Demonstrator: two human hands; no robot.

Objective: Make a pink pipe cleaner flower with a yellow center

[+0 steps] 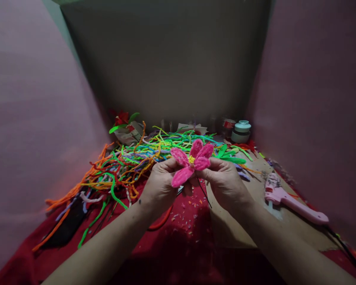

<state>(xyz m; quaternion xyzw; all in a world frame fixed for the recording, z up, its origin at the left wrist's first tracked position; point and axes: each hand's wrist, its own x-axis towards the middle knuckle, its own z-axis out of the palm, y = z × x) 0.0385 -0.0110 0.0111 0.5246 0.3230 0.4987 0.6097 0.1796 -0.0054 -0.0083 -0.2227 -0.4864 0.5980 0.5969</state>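
Observation:
Between my two hands is a pink pipe-cleaner flower [182, 177] with a yellow centre, its face turned toward me. My left hand [162, 180] is closed on its left side, fingers partly behind the petals. On the other side my right hand [225, 180] pinches the petals at the right. A thin dark wire stem [204, 192] slants down below the flower. Some of my fingertips are hidden behind the bloom. Green pipe-cleaner leaves [230, 157] lie just beyond my right hand.
A large heap of coloured pipe cleaners [130, 158] covers the back and left. At the right, a pink glue gun [293, 204] with a cord rests on a cardboard sheet [296, 233]. A teal jar [241, 130] stands behind. Fuzz scraps dot the red cloth [192, 221].

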